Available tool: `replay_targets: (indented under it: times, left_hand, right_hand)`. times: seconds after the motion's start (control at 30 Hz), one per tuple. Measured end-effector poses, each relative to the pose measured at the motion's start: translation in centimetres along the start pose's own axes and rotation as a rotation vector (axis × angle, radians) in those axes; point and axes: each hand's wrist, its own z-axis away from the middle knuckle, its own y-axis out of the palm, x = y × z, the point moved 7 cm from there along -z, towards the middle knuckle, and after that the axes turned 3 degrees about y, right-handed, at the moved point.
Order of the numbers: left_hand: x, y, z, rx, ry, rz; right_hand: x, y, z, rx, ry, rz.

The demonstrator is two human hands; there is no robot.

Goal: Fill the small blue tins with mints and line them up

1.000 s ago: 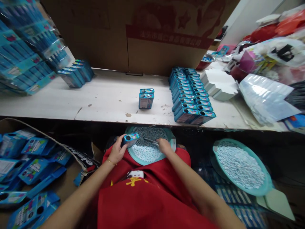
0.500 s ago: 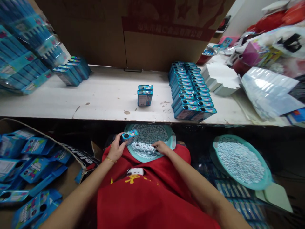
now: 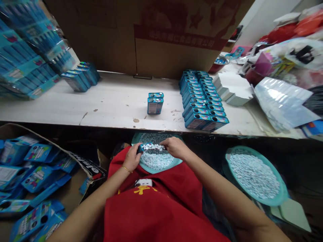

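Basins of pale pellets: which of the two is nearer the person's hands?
The lap basin, with the left hand at its edge and the right hand above it; the other basin stands to the right, away from both.

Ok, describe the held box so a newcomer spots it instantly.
Find the white table. Below its near edge sits the central teal bowl. At that bowl's left side, the left hand holds a blue box, the only one in a hand.

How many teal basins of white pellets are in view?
2: one basin under the right hand, another basin at the picture's right, below the table. Others may be hidden in shadow.
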Motion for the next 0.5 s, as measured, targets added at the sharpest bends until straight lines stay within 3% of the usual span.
replay_targets:
  times: [0.13,0.3,0.4,0.5]
  left_hand:
    - [-0.2,0.3,0.0,0.015,0.016,-0.020]
    - [-0.1,0.6,-0.1,0.021,0.016,-0.019]
    - [0.2,0.4,-0.1,0.008,-0.003,-0.002]
    - [0.7,-0.3,0.0,-0.016,-0.031,0.036]
  right_hand:
    - [2.9,-0.8,-0.4,0.021,0.046,0.245]
    - [5.8,-0.9,-0.3,-0.033,-0.031,0.290]
    - [4.5,-1.1,1.0,-0.037,-0.016,0.274]
    - [0.4,-0.8,2.2,-0.057,0.048,0.217]
